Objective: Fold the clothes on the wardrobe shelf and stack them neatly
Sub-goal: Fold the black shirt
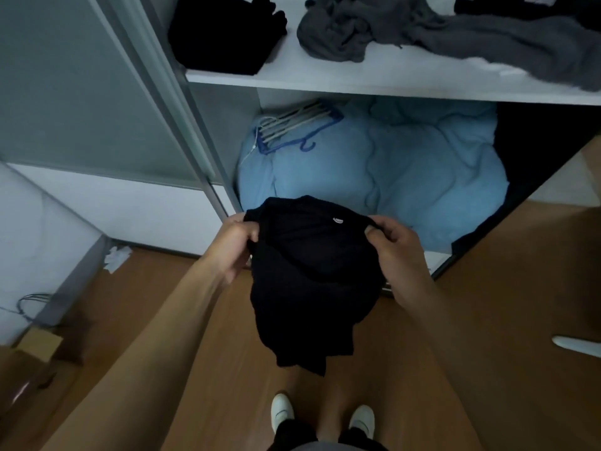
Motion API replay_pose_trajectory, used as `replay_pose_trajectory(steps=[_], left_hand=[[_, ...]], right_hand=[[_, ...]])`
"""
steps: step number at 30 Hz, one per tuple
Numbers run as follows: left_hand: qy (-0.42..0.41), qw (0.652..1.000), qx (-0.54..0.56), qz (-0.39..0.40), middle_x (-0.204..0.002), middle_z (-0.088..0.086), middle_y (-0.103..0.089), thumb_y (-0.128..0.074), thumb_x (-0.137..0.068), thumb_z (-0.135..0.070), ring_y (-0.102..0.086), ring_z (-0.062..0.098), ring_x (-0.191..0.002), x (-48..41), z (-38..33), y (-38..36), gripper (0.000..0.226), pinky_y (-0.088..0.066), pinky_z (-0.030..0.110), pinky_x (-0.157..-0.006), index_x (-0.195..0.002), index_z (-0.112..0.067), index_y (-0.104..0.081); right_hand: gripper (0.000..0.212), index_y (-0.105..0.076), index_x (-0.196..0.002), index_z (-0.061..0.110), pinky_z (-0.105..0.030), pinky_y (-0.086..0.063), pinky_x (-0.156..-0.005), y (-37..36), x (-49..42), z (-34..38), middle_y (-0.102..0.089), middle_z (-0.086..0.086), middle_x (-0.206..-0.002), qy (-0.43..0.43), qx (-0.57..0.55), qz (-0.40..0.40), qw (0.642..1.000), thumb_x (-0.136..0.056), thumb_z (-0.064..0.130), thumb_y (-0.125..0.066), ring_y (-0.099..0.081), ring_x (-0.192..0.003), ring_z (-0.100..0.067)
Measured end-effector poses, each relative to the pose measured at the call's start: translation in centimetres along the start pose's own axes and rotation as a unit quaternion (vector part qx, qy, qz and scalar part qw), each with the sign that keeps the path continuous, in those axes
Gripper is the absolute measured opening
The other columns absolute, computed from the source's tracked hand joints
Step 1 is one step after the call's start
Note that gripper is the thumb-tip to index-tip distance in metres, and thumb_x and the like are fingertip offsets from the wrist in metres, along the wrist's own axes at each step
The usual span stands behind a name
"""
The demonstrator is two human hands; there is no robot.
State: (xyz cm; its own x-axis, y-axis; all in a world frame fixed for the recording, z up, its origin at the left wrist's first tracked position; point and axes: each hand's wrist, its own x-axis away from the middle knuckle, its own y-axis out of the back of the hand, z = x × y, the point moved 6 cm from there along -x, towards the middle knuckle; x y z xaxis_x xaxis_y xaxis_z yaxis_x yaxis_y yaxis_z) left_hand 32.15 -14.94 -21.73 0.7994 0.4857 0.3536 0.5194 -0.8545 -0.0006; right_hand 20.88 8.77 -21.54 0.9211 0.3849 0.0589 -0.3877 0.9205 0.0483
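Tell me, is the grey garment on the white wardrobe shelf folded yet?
No, the grey fabric garment lies crumpled and sprawled across the white wardrobe shelf, not folded.

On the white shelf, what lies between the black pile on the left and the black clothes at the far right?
A crumpled grey garment, not folded, spread along the shelf; the head view shows it.

home bedroom, at wardrobe | white shelf (357,83) with loose clothes | sliding door (81,92) | blue duvet (406,177) below | hangers (292,125) | wood floor (195,320)
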Motion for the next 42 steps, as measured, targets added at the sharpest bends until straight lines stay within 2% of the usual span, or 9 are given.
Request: replay_pose_trajectory(steps=[3,7,14,17,20,24,30,36,42], left_hand=[[0.039,0.993,-0.081,0.077,-0.098,0.01,-0.073,-0.055,-0.067,-0.01,-0.066,0.028,-0.094,0.2,3.6,0.2,0.038,-0.048,0.035,-0.085,-0.102,-0.008,-0.071],[0.0,0.956,-0.19,0.224,-0.091,0.004,-0.069,-0.069,-0.092,-0.012,-0.065,0.013,-0.087,1.2,6.4,-3.4,0.018,-0.047,0.023,-0.078,-0.106,-0.002,-0.067],[-0.161,0.954,-0.251,0.032,-0.079,0.013,-0.069,-0.059,-0.085,0.005,-0.062,0.014,-0.073,0.0,3.4,-2.2,0.015,-0.046,0.028,-0.07,-0.08,-0.005,-0.069],[-0.209,0.955,-0.208,0.003,-0.075,0.003,-0.066,-0.055,-0.082,0.003,-0.057,-0.003,-0.067,0.1,2.1,-2.0,0.021,-0.043,0.016,-0.068,-0.078,-0.012,-0.068],[-0.218,0.957,-0.189,0.005,-0.075,-0.004,-0.065,-0.053,-0.081,0.002,-0.057,-0.008,-0.069,0.2,2.2,-2.5,0.022,-0.044,0.013,-0.072,-0.078,-0.014,-0.068],[-0.18,0.948,-0.261,0.005,-0.075,-0.008,-0.068,-0.055,-0.08,-0.016,-0.061,0.0,-0.073,-0.4,5.0,-1.8,0.014,-0.047,0.02,-0.073,-0.075,-0.021,-0.067],[-0.096,0.899,-0.423,0.056,-0.07,0.004,-0.066,-0.057,-0.087,-0.01,-0.066,0.027,-0.072,-0.5,10.7,0.1,0.018,-0.051,0.039,-0.067,-0.072,-0.016,-0.064],[-0.194,0.919,-0.335,0.078,-0.06,-0.015,-0.059,-0.054,-0.068,-0.029,-0.056,0.004,-0.059,1.4,8.2,-1.1,0.007,-0.043,0.024,-0.055,-0.064,-0.033,-0.057],[-0.184,0.904,-0.363,0.128,-0.057,-0.013,-0.054,-0.043,-0.077,-0.034,-0.05,0.005,-0.053,2.8,11.2,-3.4,0.017,-0.036,0.027,-0.055,-0.064,-0.038,-0.054]], right_hand=[[0.034,-0.072,-0.083,0.05,-0.017,-0.053,-0.079,-1.8,0.9,1.6,-0.074,0.018,-0.088,0.027,0.016,0.0,0.999,-0.092,0.02,-0.058,-0.07,-0.087,-0.001],[0.026,-0.069,-0.086,0.034,-0.016,-0.052,-0.076,-4.0,2.3,2.6,-0.073,0.016,-0.082,0.045,0.073,0.01,0.996,-0.092,0.012,-0.057,-0.068,-0.083,-0.002],[0.018,-0.071,-0.097,0.021,-0.028,-0.053,-0.086,-1.4,4.3,1.1,-0.071,0.009,-0.092,0.068,0.233,-0.055,0.969,-0.092,0.014,-0.056,-0.066,-0.091,-0.008],[0.026,-0.058,-0.07,0.024,-0.036,-0.047,-0.066,-0.6,5.1,-2.8,-0.06,0.006,-0.068,-0.023,0.33,0.014,0.944,-0.096,0.026,-0.058,-0.058,-0.067,-0.011],[0.027,-0.056,-0.073,0.019,-0.025,-0.04,-0.063,-0.8,6.9,-5.3,-0.055,0.008,-0.064,-0.077,0.269,0.047,0.959,-0.099,0.019,-0.055,-0.051,-0.059,-0.001],[0.026,-0.052,-0.071,0.011,-0.014,-0.037,-0.051,0.0,7.5,-2.8,-0.048,0.011,-0.055,-0.027,0.111,-0.07,0.991,-0.097,0.006,-0.055,-0.046,-0.052,0.0],[0.037,-0.041,-0.06,0.011,-0.015,-0.03,-0.049,-0.2,7.1,-0.3,-0.037,0.012,-0.053,0.065,0.162,-0.093,0.98,-0.091,0.009,-0.062,-0.036,-0.051,-0.001],[0.033,-0.055,-0.061,0.016,-0.032,-0.041,-0.061,2.2,7.9,-5.9,-0.051,-0.008,-0.063,-0.135,0.021,-0.174,0.975,-0.093,0.023,-0.062,-0.051,-0.062,-0.019],[0.023,-0.059,-0.064,0.01,-0.018,-0.044,-0.054,-1.1,7.3,-2.7,-0.055,0.001,-0.059,-0.012,0.013,-0.047,0.999,-0.086,0.018,-0.065,-0.055,-0.057,-0.006]])
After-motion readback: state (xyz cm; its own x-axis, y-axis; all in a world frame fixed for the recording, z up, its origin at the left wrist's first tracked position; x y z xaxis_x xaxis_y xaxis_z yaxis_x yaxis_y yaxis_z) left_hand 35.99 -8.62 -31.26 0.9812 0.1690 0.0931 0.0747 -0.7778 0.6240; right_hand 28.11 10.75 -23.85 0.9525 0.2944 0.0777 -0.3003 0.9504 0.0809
